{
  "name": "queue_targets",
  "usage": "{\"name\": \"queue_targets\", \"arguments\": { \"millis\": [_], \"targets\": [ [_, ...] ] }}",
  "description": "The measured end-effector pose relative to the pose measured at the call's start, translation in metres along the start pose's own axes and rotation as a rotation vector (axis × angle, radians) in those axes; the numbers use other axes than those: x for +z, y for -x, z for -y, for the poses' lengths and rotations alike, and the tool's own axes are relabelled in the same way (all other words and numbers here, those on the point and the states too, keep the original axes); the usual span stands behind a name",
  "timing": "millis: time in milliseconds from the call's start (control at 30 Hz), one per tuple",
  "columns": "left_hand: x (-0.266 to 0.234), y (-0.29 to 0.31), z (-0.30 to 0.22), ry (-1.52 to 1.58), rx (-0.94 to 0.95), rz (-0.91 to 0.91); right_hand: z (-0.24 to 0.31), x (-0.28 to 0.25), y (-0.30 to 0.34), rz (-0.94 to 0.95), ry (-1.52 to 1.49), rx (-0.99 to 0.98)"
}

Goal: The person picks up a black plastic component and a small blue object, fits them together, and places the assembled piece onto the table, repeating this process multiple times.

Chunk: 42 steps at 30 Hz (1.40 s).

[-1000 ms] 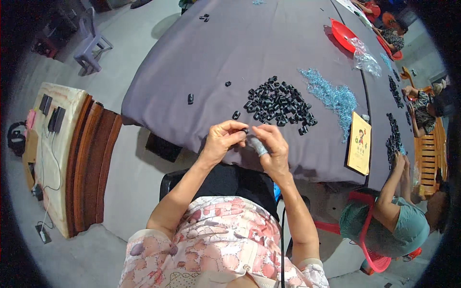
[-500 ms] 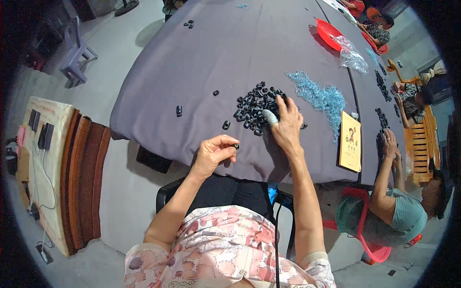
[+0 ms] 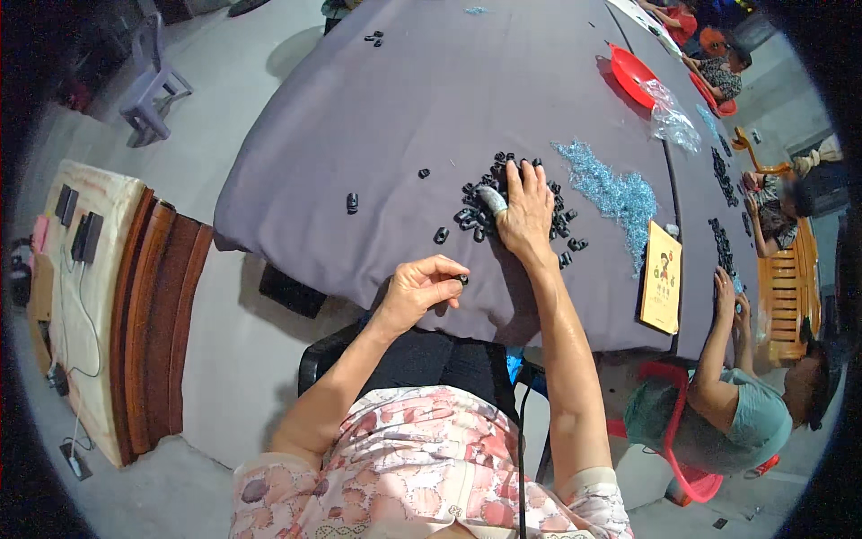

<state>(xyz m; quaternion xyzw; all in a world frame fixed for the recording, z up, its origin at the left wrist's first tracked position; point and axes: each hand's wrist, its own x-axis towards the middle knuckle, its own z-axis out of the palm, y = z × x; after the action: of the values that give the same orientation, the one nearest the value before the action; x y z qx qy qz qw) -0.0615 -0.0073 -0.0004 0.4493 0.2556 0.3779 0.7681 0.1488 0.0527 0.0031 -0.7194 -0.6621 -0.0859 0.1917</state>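
My left hand [image 3: 420,292] is closed in a pinch near the table's front edge, on a small black cylindrical piece [image 3: 462,279]. Over the pile of small black pieces [image 3: 467,216], my right hand [image 3: 528,216] lies palm down with its fingers stretched out; part of the pile is hidden beneath it. A whitish wrap [image 3: 492,199] covers the right thumb. Just right of the pile lies a spread of thin, pale blue bits [image 3: 620,193], too fine to make out singly. Loose black pieces [image 3: 352,204] lie to the left.
The table wears a grey cloth [image 3: 314,126]. A yellow booklet [image 3: 662,278] lies at the right, with a red basin [image 3: 632,75] and clear plastic bag [image 3: 672,119] farther back. A co-worker in a teal shirt [image 3: 759,418] sits at the right. A wooden-sided stand [image 3: 144,314] is at the left.
My right hand has flattened onto the pile, and the black pieces there are spread wider, some now to its right. The left hand keeps its pinch. The whole view has shifted slightly.
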Motion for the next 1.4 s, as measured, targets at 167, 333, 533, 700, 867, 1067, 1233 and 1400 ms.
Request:
{"name": "queue_targets", "arguments": {
  "millis": [167,333,533,700,867,1067,1233,1400],
  "targets": [
    [0.000,-0.001,0.002,-0.028,0.050,0.032,0.004,0.001,0.011,0.015,-0.037,-0.038],
    [-0.003,0.001,0.003,-0.018,0.029,0.037,0.014,0.000,0.012,0.022,-0.076,-0.093],
    [-0.003,-0.002,0.005,-0.037,0.022,0.043,0.033,0.008,-0.007,-0.076,-0.042,-0.178],
    [-0.003,0.000,0.003,-0.048,-0.011,0.050,0.064,0.013,-0.024,-0.126,-0.205,-0.330],
    [-0.003,-0.001,0.004,-0.062,0.006,0.059,0.067,0.018,-0.034,0.049,-0.209,-0.425],
    [-0.001,-0.001,0.001,-0.004,0.002,0.046,0.035,0.010,-0.030,-0.053,-0.062,-0.328],
    [-0.003,-0.001,-0.001,-0.064,-0.024,0.063,0.013,0.006,-0.015,-0.042,-0.103,-0.246],
    [-0.007,0.000,0.000,0.048,-0.009,0.102,0.019,-0.002,0.000,-0.005,-0.080,-0.181]
  ]
}}
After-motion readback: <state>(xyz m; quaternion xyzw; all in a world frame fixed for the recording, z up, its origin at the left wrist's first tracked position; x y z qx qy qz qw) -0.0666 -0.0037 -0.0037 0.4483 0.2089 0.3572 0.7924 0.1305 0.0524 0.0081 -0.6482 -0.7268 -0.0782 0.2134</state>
